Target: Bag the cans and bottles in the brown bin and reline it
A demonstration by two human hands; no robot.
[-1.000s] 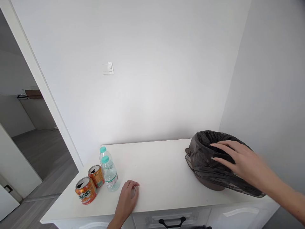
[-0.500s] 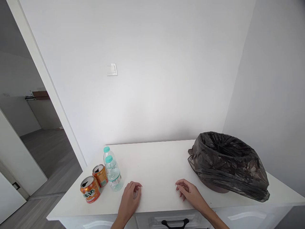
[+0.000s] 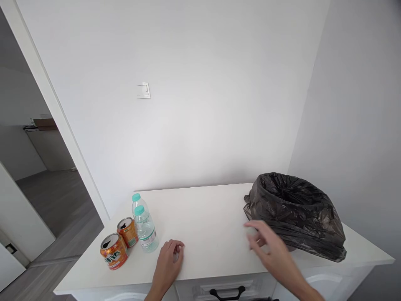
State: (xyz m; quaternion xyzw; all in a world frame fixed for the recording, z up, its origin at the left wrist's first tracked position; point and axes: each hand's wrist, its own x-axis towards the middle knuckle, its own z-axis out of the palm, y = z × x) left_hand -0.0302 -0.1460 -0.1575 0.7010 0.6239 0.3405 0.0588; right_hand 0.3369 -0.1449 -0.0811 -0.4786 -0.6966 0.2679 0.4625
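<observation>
My left hand (image 3: 168, 264) rests on the white tabletop near its front edge, fingers curled in toward the thumb and nothing in them. Just left of it stand two clear plastic bottles with teal caps, the front bottle (image 3: 146, 234) partly covering the rear bottle (image 3: 136, 202). Beside them are two opened orange soda cans, a front can (image 3: 114, 253) and a rear can (image 3: 129, 234). My right hand (image 3: 270, 250), slightly blurred, is open and empty with thumb and forefinger apart. It overlaps the near left side of a bin lined with a black plastic bag (image 3: 300, 209).
The white cabinet top (image 3: 200, 225) meets a wall with a light switch (image 3: 143, 90). A black drawer handle (image 3: 227, 293) sits below the front edge. At the left, a doorway shows a grey floor (image 3: 59, 200) and another room.
My right hand has moved right and up toward the black-bagged bin, and its fingers have spread. My left hand stays in place on the tabletop. The view has shifted slightly.
</observation>
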